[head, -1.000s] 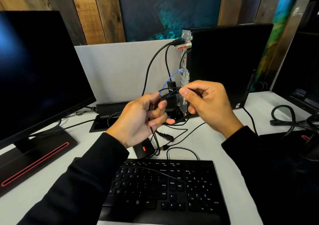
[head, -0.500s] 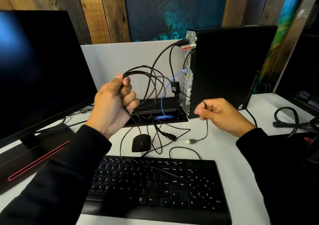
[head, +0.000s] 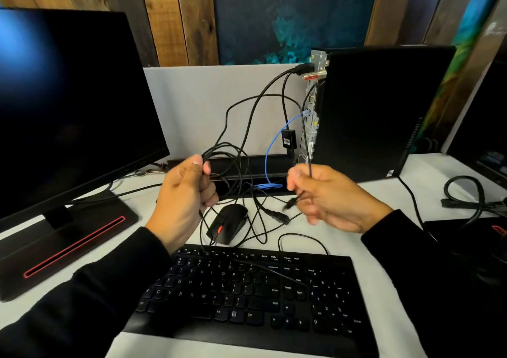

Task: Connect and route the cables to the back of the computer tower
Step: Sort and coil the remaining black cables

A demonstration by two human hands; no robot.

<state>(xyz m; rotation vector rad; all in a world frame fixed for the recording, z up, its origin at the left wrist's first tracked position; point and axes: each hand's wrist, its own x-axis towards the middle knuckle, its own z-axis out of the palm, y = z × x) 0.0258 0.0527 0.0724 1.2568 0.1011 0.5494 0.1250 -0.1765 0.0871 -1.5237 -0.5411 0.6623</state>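
My left hand (head: pixel 186 195) has come down from its raised position of half a second ago, fingers clenched around a bundle of thin black cables (head: pixel 233 152) looping up toward the tower's rear panel (head: pixel 312 105). My right hand (head: pixel 326 195) now pinches a single thin cable (head: pixel 309 152), its plug end (head: pixel 290 203) dangling left of the fingers, so I judge I have isolated the next lead to connect. The cords look rubbery and matte; the computer tower (head: pixel 384 110) stands boxy, far right, beyond the glossy mouse (head: pixel 229 222) and keyboard (head: pixel 247 297).
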